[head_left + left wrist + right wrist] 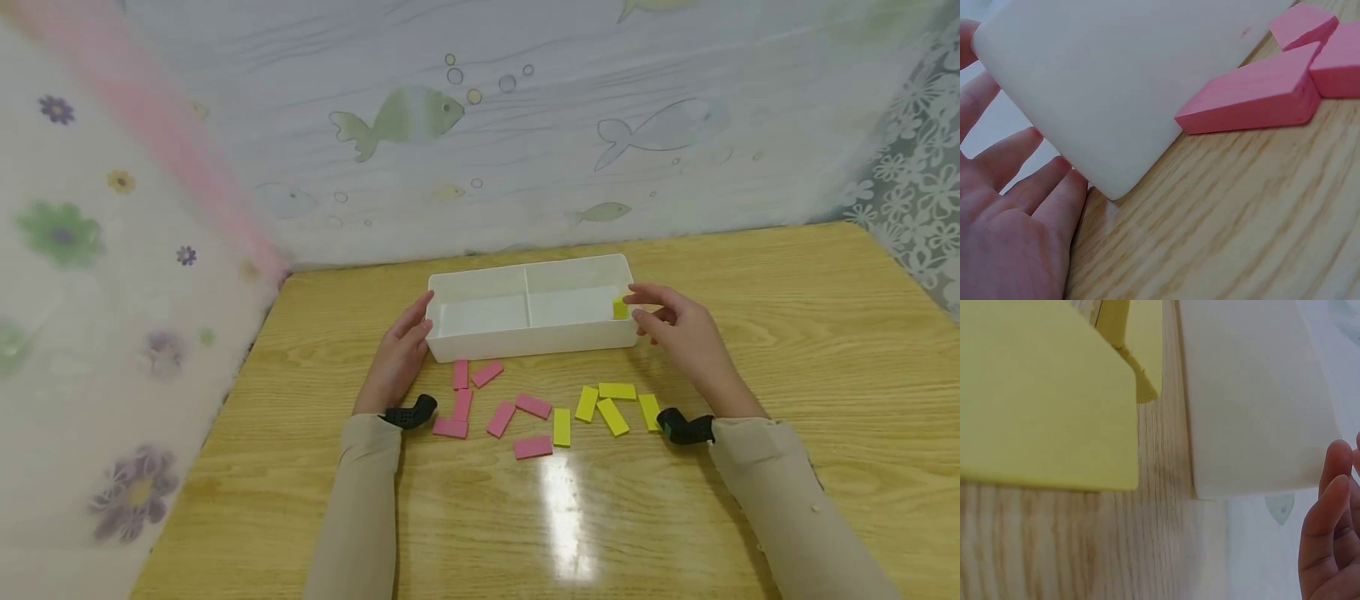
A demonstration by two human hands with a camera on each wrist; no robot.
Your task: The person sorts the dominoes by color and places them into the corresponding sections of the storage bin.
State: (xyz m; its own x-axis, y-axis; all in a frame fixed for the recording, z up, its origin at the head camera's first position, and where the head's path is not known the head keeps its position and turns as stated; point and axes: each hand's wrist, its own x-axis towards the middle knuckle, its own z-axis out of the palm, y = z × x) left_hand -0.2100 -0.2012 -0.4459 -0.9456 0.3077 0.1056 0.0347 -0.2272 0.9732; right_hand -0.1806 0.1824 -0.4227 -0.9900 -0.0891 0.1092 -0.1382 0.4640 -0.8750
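Note:
A white two-compartment box (534, 340) stands on the wooden table between both hands. My left hand (400, 358) rests against its left end with fingers spread and nearly straight, as the left wrist view also shows. At the other end is my right hand (678, 333), its fingers slightly bent and fingertips right at the rim. Inside the right compartment, close beside those fingertips, one yellow block (619, 309) is placed against the end wall. In the right wrist view the right fingers (1329, 515) are at the box's outer edge.
Several pink blocks (533, 447) lie scattered before the box's left half, one (1247, 94) right by its wall. Several yellow blocks (617, 391) lie before the right half; one is partly behind the right wrist's black camera (684, 427). A patterned curtain (525, 183) borders the table's back.

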